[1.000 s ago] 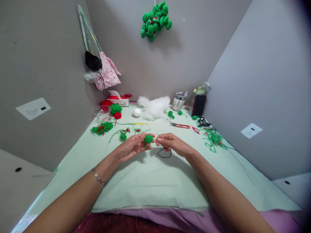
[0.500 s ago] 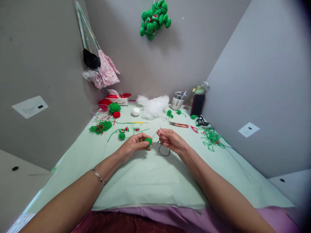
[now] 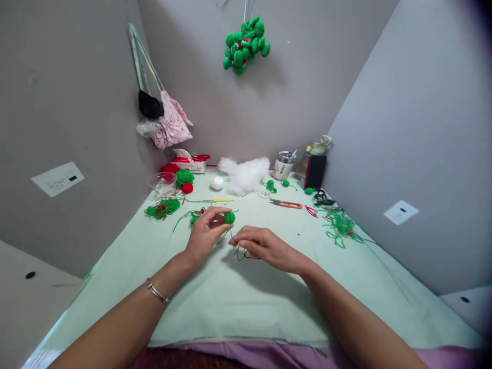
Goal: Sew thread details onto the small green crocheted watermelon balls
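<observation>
Between the thumb and fingers of my left hand (image 3: 207, 229) is a small green crocheted ball (image 3: 229, 218), held up above the table. A dark thread (image 3: 231, 233) runs down from the ball to my right hand (image 3: 265, 246), which is lower and to the right with its fingertips pinched on it. Loops of the thread hang under the right fingers. Whether a needle is in that pinch I cannot make out. Green and red crocheted pieces (image 3: 195, 218) lie just behind my left hand, partly hidden by it.
White stuffing (image 3: 246, 175) sits at the back, near a yellow crochet hook (image 3: 222, 201) and orange thread snips (image 3: 286, 204). Tangled green yarn lies left (image 3: 163, 208) and right (image 3: 342, 228). A pen tin (image 3: 283, 166) and phone (image 3: 315, 172) stand at the back right.
My right hand has come down and toward the left, below the ball. My left hand has raised and turned the ball. The camera view has tilted slightly.
</observation>
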A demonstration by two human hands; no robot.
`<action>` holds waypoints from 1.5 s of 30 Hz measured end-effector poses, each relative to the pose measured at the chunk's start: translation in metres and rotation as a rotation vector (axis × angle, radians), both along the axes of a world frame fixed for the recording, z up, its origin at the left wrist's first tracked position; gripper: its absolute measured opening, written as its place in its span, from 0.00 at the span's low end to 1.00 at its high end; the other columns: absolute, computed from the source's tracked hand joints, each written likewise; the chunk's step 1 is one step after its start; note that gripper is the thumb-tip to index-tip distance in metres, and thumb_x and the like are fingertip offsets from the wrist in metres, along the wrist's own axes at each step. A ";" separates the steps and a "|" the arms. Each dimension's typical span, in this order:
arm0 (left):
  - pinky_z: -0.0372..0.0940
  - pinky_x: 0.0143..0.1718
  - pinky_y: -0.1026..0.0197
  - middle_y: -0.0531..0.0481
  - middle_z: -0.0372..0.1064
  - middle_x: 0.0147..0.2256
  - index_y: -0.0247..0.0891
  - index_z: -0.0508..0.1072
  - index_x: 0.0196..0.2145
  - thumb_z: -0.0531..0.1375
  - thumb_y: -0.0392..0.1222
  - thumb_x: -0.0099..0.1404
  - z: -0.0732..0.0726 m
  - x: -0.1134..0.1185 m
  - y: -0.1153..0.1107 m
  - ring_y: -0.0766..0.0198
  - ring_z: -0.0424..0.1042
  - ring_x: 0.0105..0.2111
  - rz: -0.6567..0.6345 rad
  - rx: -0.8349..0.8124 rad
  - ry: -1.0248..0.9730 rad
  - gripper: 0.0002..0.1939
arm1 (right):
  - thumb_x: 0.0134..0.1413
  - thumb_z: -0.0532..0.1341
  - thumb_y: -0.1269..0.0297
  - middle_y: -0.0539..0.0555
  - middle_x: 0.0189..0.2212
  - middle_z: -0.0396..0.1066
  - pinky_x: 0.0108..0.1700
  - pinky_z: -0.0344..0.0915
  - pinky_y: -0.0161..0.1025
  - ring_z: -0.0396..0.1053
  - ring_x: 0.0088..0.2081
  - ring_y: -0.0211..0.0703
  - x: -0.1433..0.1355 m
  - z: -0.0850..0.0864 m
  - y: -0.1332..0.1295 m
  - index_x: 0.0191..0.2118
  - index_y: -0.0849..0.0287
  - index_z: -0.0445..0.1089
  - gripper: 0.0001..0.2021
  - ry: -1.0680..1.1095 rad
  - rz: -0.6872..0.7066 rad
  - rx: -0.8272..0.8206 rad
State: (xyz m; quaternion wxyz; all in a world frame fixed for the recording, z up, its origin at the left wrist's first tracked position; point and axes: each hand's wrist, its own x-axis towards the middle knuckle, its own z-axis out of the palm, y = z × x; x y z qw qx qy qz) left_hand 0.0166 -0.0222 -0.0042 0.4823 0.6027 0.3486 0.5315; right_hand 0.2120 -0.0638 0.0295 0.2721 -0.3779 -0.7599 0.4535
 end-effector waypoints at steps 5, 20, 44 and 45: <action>0.64 0.40 0.62 0.51 0.71 0.38 0.42 0.76 0.44 0.68 0.40 0.54 0.003 -0.005 0.006 0.64 0.69 0.36 0.044 -0.061 -0.009 0.18 | 0.63 0.54 0.51 0.47 0.22 0.59 0.23 0.46 0.32 0.49 0.21 0.32 0.018 -0.004 0.018 0.44 0.61 0.72 0.18 0.192 -0.410 -0.085; 0.65 0.45 0.58 0.50 0.74 0.36 0.39 0.73 0.45 0.68 0.42 0.55 0.003 -0.004 0.006 0.61 0.75 0.38 -0.112 -0.211 -0.057 0.20 | 0.57 0.62 0.57 0.49 0.26 0.67 0.29 0.56 0.34 0.59 0.25 0.33 -0.012 -0.003 0.002 0.32 0.60 0.70 0.11 0.281 -0.378 -0.011; 0.63 0.39 0.64 0.56 0.69 0.32 0.38 0.70 0.34 0.71 0.40 0.51 -0.002 0.008 -0.003 0.69 0.68 0.33 -0.115 -0.291 -0.262 0.15 | 0.53 0.64 0.55 0.46 0.18 0.60 0.24 0.53 0.33 0.55 0.21 0.33 -0.029 -0.024 0.005 0.33 0.61 0.70 0.12 0.397 -0.406 -0.119; 0.62 0.39 0.64 0.55 0.69 0.32 0.38 0.70 0.34 0.70 0.40 0.51 -0.003 0.008 -0.003 0.69 0.68 0.33 -0.103 -0.283 -0.266 0.15 | 0.52 0.64 0.55 0.46 0.18 0.61 0.24 0.53 0.33 0.56 0.21 0.33 -0.030 -0.025 0.005 0.32 0.61 0.70 0.13 0.416 -0.411 -0.122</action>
